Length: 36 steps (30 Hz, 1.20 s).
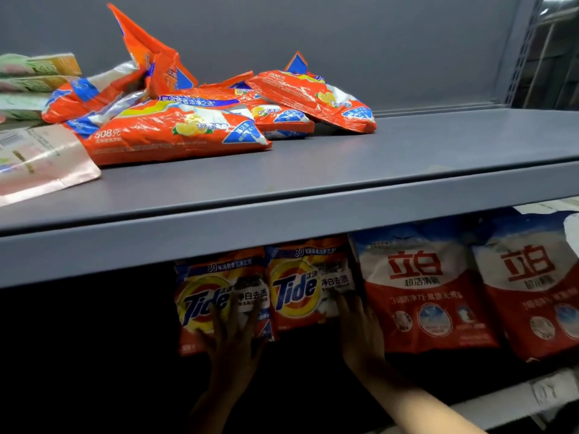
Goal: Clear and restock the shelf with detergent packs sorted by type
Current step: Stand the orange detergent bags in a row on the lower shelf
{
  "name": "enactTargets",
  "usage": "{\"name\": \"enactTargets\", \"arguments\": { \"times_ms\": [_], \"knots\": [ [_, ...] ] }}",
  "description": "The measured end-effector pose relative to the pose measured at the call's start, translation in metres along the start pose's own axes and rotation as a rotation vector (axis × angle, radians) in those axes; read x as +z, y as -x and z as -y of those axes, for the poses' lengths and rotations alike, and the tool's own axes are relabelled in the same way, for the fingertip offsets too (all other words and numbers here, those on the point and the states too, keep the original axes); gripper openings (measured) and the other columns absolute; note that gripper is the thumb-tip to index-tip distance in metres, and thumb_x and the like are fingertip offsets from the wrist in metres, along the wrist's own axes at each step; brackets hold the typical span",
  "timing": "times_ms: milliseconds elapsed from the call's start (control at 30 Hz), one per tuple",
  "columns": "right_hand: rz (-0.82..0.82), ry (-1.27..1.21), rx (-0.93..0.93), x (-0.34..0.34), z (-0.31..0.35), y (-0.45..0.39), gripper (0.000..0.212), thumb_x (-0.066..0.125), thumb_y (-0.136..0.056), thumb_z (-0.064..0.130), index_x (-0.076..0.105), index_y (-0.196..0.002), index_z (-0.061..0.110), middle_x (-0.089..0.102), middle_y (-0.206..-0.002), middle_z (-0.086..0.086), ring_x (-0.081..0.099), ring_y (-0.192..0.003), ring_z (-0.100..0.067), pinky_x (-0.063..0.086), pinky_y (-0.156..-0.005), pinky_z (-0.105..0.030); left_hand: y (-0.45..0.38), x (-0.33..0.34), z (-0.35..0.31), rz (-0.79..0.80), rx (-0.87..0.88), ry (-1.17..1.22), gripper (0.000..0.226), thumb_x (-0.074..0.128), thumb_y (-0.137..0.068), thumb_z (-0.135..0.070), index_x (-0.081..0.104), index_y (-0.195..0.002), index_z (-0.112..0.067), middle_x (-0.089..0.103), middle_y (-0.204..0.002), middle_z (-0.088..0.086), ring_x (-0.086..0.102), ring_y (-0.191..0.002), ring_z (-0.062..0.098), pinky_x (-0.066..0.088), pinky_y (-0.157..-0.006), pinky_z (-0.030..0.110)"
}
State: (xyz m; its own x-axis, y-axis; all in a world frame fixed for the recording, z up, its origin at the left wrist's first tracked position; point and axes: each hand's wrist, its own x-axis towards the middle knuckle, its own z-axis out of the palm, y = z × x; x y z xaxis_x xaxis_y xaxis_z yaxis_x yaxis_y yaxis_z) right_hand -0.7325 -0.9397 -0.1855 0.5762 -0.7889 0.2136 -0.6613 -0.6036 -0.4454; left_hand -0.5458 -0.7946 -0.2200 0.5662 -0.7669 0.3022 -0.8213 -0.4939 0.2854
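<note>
On the lower shelf two orange Tide packs stand upright side by side. My left hand (pixel 233 336) lies flat with spread fingers against the left Tide pack (pixel 210 296). My right hand (pixel 358 330) touches the right edge of the right Tide pack (pixel 302 289) with straight fingers. To the right stand two red and white detergent packs (pixel 423 292), the second (pixel 532 289) partly cut off. On the upper shelf (pixel 376 170) lies a loose heap of several orange Tide packs (pixel 175 133).
Pale pink and green packs (pixel 37 158) are stacked at the upper shelf's left end. The shelf's front lip (pixel 282 227) overhangs the lower row. The space left of the Tide packs below is dark. A metal upright (pixel 520 48) stands at the right.
</note>
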Motion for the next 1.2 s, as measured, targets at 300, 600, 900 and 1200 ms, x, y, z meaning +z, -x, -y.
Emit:
{"name": "enactTargets", "arguments": {
  "times_ms": [300,600,900,1200],
  "knots": [
    [0.127,-0.006,0.039,-0.012,0.006,-0.012,0.073,0.054,-0.09,0.043,0.012,-0.149,0.039,0.014,-0.157,0.002,0.02,-0.142,-0.027,0.029,-0.112,-0.047,-0.01,-0.026,-0.011,0.127,-0.041,-0.025,0.071,0.041,-0.088,-0.064,-0.005,-0.142,-0.054,-0.025,-0.155,-0.006,-0.027,-0.14,0.031,-0.008,-0.11,0.062],
    [0.226,-0.059,-0.058,-0.058,0.011,0.02,0.054,0.047,-0.095,0.032,0.029,-0.145,0.032,0.025,-0.155,0.003,0.028,-0.14,-0.023,0.032,-0.111,-0.041,0.016,-0.084,-0.055,0.053,-0.151,0.076,0.041,0.049,-0.093,-0.043,0.049,-0.132,-0.03,0.051,-0.136,-0.004,0.048,-0.124,0.016,0.037,-0.105,0.041],
    [0.153,0.055,-0.198,-0.161,0.04,0.082,0.037,0.049,-0.093,0.041,0.056,-0.122,0.019,0.061,-0.119,-0.005,0.059,-0.106,-0.023,0.046,-0.08,-0.028,0.089,-0.175,-0.148,-0.145,-0.182,-0.075,0.022,0.047,-0.091,-0.04,0.061,-0.094,-0.023,0.062,-0.091,-0.002,0.063,-0.094,0.02,0.049,-0.078,0.029],
    [-0.512,-0.262,-0.663,-0.252,0.094,0.108,0.034,0.047,-0.085,0.046,0.058,-0.06,0.025,0.056,-0.057,0.01,0.051,-0.052,-0.006,0.039,-0.048,-0.022,0.098,-0.296,-0.185,-0.811,0.258,0.013,0.022,0.047,-0.079,-0.027,0.059,-0.069,-0.013,0.057,-0.065,0.0,0.052,-0.061,0.021,0.043,-0.056,0.033]
  ]
}}
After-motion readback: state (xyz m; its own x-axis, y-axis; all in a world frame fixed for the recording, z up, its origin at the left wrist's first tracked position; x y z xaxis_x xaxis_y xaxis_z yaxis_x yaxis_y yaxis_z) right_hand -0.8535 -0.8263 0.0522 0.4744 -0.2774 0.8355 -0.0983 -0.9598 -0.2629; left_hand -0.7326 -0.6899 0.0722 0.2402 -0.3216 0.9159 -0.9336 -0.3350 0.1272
